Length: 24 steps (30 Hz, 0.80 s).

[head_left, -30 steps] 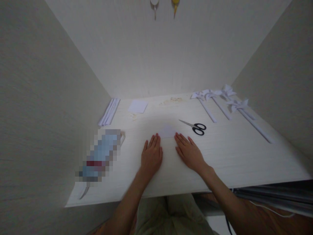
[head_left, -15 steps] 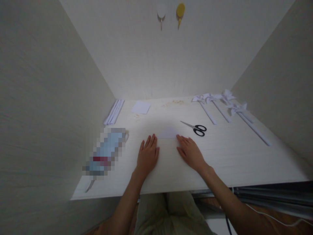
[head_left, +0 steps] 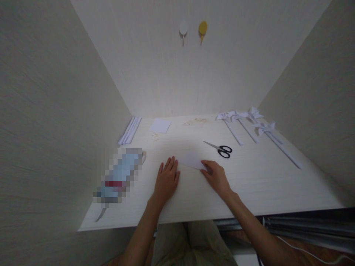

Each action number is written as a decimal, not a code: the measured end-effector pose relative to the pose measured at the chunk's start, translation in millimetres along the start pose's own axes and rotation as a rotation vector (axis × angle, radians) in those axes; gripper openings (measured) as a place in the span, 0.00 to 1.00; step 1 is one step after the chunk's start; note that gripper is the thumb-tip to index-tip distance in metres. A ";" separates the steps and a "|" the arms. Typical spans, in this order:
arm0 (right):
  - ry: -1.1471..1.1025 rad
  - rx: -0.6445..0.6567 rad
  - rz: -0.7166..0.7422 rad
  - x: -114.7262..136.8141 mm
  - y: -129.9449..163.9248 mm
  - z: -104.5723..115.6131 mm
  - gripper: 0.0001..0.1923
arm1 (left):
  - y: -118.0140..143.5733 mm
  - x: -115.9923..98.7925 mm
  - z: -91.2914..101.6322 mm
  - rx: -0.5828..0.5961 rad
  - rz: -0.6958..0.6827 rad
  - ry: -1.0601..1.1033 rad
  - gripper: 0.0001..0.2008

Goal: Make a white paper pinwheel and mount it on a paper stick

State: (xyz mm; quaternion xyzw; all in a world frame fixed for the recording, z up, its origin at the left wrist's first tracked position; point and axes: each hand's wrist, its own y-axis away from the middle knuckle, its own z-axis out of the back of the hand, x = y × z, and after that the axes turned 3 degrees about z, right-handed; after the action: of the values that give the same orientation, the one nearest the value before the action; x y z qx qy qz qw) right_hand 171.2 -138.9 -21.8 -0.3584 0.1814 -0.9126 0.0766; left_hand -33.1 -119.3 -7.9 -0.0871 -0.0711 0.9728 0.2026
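Observation:
A small white sheet of paper (head_left: 191, 159), folded to a triangle, lies on the white table between my hands. My right hand (head_left: 217, 177) pinches its right corner between thumb and fingers. Flat on the table, fingers stretched, my left hand (head_left: 167, 178) reaches the paper's left corner with its fingertips. Beyond my right hand rest scissors (head_left: 222, 149) with black handles, blades pointing left.
Several paper pinwheels on sticks (head_left: 281, 146) lie at the right. Back left are rolled paper sticks (head_left: 130, 130) and a square paper sheet (head_left: 161, 126). A pixelated bluish object (head_left: 122, 173) lies at the left. Two hooks, one yellow (head_left: 203, 29), hang on the wall.
My right fingers have closed on the paper's right corner, and the triangle has turned slightly, that corner now nearer me. My left hand stays flat. The view has tilted up a little.

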 end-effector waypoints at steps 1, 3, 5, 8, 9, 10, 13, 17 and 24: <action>-0.054 -0.016 -0.037 2.3 -0.6 -0.1 0.13 | 0.1 -0.3 0.3 0.003 0.000 0.004 0.22; -0.160 -0.045 -0.099 6.5 -1.7 0.3 0.13 | 0.4 -0.8 0.8 0.004 0.000 0.017 0.22; -0.241 -0.068 -0.142 8.9 -2.6 0.7 0.14 | 0.9 -0.7 0.4 -0.003 -0.008 0.045 0.22; -0.314 -0.088 -0.170 8.2 -3.4 1.1 0.15 | 1.3 1.8 -1.4 -0.052 -0.013 0.144 0.21; -0.319 -0.085 -0.163 7.4 -3.6 1.3 0.14 | 1.3 3.1 -1.9 -0.083 -0.001 0.199 0.21; -0.317 -0.078 -0.148 6.6 -3.7 1.7 0.11 | 1.1 4.5 -2.0 -0.120 0.018 0.263 0.20; -0.287 -0.054 -0.088 5.6 -4.2 3.5 0.06 | 0.3 7.1 0.3 -0.222 0.086 0.469 0.18; -0.283 -0.076 -0.112 8.1 -3.7 6.0 0.07 | -0.7 4.1 8.3 -0.251 0.097 0.649 0.13; -0.365 -0.030 -0.135 14.8 -0.5 6.6 0.07 | -1.3 0.1 14.4 -0.246 0.171 0.921 0.14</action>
State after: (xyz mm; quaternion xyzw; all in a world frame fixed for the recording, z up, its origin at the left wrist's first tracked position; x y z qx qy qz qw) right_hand 164.8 -144.2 -7.9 -0.5301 0.1535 -0.8328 0.0417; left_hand -35.5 -119.6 6.4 -0.5373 -0.0810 0.8307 0.1206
